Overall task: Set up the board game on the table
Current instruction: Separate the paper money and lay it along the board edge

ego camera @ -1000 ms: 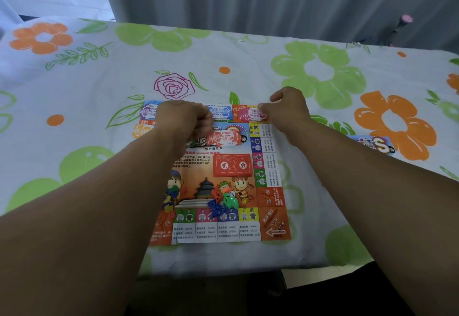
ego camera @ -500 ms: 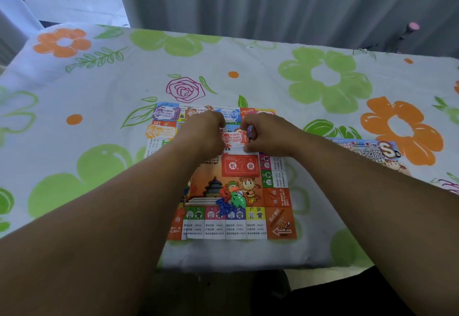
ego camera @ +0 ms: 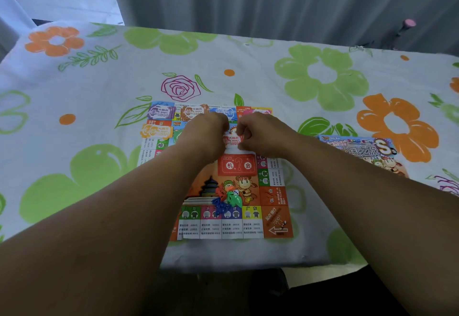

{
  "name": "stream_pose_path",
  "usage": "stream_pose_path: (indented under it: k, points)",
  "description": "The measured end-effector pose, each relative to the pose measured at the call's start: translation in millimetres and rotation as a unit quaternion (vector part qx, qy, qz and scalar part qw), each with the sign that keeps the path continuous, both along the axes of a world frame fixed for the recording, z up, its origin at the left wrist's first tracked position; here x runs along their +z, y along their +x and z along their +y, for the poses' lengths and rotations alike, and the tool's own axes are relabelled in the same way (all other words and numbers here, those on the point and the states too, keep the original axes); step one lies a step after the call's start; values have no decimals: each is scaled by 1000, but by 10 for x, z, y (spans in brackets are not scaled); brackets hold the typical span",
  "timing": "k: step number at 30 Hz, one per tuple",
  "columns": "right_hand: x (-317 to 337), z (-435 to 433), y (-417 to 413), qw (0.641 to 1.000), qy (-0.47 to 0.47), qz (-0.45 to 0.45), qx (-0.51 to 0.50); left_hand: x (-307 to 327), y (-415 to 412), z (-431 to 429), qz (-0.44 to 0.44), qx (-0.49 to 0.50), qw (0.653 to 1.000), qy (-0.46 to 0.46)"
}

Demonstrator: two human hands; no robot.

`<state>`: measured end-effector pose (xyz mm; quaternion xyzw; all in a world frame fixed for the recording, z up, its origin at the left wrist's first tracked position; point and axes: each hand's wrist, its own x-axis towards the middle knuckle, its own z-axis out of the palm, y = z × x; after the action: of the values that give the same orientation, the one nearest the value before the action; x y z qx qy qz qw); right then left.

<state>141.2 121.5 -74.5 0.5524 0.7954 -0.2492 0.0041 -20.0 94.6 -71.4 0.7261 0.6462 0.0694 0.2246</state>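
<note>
Board lies flat at the surface's near edge, tokens heaped on its centre art. Mid-board, left hand and right hand are both curled, pinching the red notes between them. Box sits right of the board. Other note stacks line the board's far edge. Step looks like sorting money. Next: lay the red notes in a free spot beside the others and let go cleanly.

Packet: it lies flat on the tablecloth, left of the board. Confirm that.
Wrong side. The packet lies flat on the tablecloth, but right of the board, as the head view shows.
</note>
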Motion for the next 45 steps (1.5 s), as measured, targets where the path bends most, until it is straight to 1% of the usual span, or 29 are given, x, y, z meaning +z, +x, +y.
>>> stream_pose_path:
  k: [9, 17, 23, 30, 45]
  points:
    - [-9, -2, -8, 1000, -7, 3, -4, -36, 6, 19, -17, 14, 1000, -5]
    - [-12, 26, 91, 999, -24, 14, -38, -39, -21, 15, -33, 23, 999, -19]
    - [-37, 1, 52, 999, -33, 21, -23, -37, -3, 14, -31, 23, 999, -13]
    - [-49, 11, 26, 998, -36, 36, -37, -65, -16, 33, -27, 24, 999, -7]
    - [-29, 5, 10, 998, -29, 39, -35, -96, -15, 43, -33, 22, 999, 0]
